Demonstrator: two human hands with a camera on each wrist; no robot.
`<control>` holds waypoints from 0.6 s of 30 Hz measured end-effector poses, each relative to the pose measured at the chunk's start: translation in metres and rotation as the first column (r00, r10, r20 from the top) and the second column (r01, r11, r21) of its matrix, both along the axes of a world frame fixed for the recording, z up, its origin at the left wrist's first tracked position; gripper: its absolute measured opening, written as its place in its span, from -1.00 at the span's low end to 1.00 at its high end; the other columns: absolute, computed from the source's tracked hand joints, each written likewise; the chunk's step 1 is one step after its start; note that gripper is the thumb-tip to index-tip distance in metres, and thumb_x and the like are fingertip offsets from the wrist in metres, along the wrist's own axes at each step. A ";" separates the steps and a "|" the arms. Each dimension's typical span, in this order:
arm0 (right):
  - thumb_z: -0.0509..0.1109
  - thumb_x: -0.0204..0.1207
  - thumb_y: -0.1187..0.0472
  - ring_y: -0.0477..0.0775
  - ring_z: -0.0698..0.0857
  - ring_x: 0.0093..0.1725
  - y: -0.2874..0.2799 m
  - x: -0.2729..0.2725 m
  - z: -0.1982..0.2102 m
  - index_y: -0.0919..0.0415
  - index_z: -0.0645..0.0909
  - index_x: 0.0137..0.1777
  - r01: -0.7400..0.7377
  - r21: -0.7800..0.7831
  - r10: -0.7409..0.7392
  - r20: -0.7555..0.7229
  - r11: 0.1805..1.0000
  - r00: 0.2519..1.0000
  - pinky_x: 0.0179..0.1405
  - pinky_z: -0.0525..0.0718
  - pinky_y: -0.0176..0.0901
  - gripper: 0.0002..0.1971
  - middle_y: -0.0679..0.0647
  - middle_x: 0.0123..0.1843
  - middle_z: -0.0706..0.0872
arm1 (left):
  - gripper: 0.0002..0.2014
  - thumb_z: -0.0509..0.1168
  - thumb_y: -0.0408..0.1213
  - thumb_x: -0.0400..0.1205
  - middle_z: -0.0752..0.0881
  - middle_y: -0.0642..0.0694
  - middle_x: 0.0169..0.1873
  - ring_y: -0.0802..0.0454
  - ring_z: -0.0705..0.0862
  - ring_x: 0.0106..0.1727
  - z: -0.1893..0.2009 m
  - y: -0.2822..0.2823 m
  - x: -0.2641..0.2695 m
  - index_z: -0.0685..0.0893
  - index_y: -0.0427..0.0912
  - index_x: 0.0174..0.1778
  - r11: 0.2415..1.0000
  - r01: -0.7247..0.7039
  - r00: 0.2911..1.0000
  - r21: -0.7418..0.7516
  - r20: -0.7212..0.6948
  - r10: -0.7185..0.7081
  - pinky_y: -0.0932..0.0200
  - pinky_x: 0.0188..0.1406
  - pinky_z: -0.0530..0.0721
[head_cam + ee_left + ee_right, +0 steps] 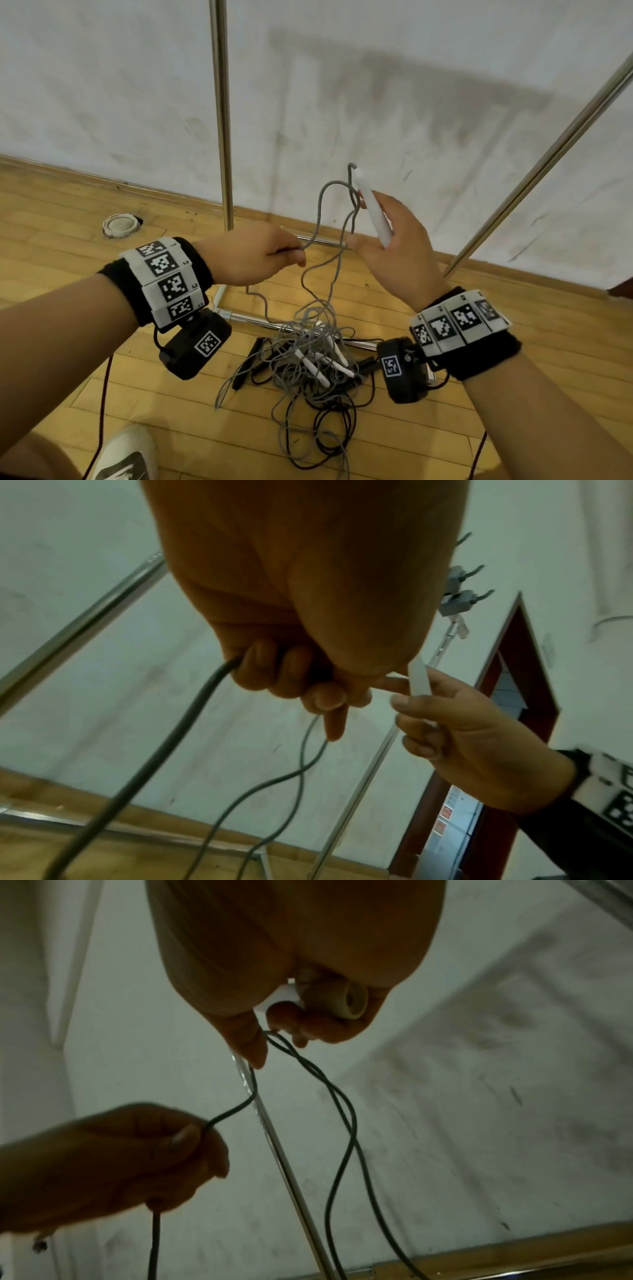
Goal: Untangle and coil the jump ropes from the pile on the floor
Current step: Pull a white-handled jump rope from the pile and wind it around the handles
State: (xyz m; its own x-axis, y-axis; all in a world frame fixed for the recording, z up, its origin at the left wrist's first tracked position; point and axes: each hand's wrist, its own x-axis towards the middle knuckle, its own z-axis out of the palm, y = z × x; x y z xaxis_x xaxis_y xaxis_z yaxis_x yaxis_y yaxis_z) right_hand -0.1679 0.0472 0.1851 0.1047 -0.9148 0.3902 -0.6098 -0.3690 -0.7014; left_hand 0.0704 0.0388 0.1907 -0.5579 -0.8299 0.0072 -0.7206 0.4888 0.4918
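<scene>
My right fingers point(400, 700) curl around a white handle point(372, 207), thumb on one side and fingertips on the other, so its long axis runs steeply upward, the top end leaning a little toward the wall and to my left, the lower end poking out past my palm. From that top end the grey rope point(320, 205) bends over, drops in a loose double loop and crosses to my left fingers point(322, 696), which are closed in a fist around it, thumb pressed on top; the strand leaves the fist on both sides, one way toward the handle, the other hanging down. My right hand point(399, 253) is raised with the palm turned leftward, the wrist bent back; my left hand point(248, 251) sits level with it, knuckles up, forearm reaching in from the lower left, the two hands near each other but apart. Below and between them, on the wooden floor point(85, 222) close to the wall, lies the pile point(308, 363): grey and black ropes knotted together with several white handles and black ones in it. Which rope belongs to which handle I cannot make out. The wrist views are dim, and the handle's upper part is hidden behind my palm there. A metal rack point(221, 113) stands over the pile.
</scene>
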 end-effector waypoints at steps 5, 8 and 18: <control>0.50 0.50 0.04 -0.22 0.60 -0.04 0.009 0.017 -0.002 -0.05 0.61 0.30 -0.169 -0.049 0.162 -0.123 0.984 0.979 -0.16 0.57 -0.20 -0.63 -0.26 0.09 0.64 | -0.72 0.13 -0.15 0.78 0.62 0.40 -0.48 0.44 0.56 -0.41 0.012 0.008 -0.015 0.74 -0.10 -0.04 0.996 0.086 0.996 -0.026 -0.027 -0.087 0.47 -0.36 0.43; 0.46 0.54 0.07 -0.16 0.69 -0.22 0.013 0.022 -0.002 -0.17 0.72 -0.04 -0.273 0.017 0.273 -0.073 0.962 0.959 -0.32 0.57 -0.27 -0.92 -0.23 -0.15 0.77 | -0.71 0.13 -0.10 0.77 0.65 0.13 -0.45 0.30 0.59 -0.41 0.017 0.009 -0.015 0.72 -0.07 -0.11 0.995 0.095 0.993 -0.044 -0.061 -0.097 0.38 -0.35 0.48; 0.40 0.60 0.02 -0.11 0.57 -0.40 0.004 0.012 0.002 0.06 0.64 -0.13 -0.021 -0.045 0.016 -0.115 0.999 0.993 -0.44 0.48 -0.19 -0.85 -0.09 -0.38 0.63 | -0.71 0.09 -0.12 0.79 0.72 0.13 -0.27 0.29 0.64 -0.22 -0.023 -0.003 0.007 0.62 0.08 -0.20 0.989 0.031 0.999 0.143 -0.042 -0.025 0.32 -0.20 0.56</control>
State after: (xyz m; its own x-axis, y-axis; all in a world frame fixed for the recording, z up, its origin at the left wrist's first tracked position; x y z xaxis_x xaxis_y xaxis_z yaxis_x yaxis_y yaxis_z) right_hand -0.1563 0.0508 0.1875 0.1681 -0.8935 0.4165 -0.6782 -0.4114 -0.6089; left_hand 0.0771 0.0363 0.1676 -0.5825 -0.8081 -0.0877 -0.6860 0.4309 0.5862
